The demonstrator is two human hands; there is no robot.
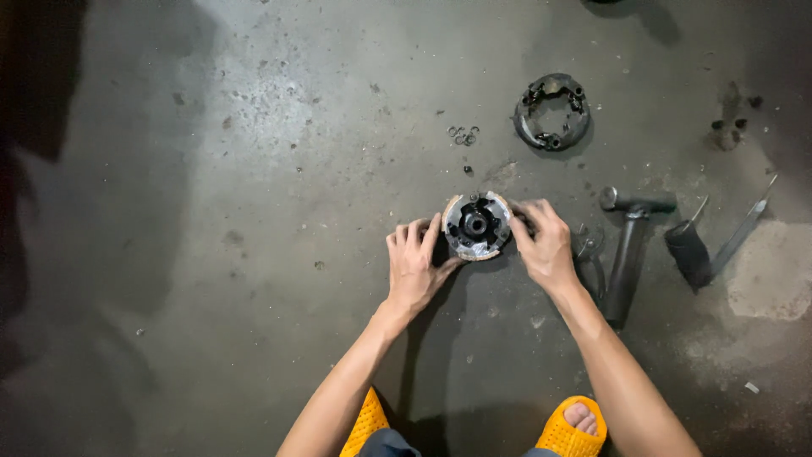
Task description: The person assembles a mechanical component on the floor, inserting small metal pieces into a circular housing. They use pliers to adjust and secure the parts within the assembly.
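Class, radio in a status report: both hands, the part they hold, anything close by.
Left hand and right hand grip the round metal part on the concrete floor. Hammer lies right of right hand. Ring-shaped plate lies beyond, apart.

A repair workshop: stained concrete floor, hammer, loose greasy machine parts.

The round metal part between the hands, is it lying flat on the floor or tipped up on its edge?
Flat. The round metal part rests on the concrete floor, open face up, hub visible; left hand and right hand grip its sides.
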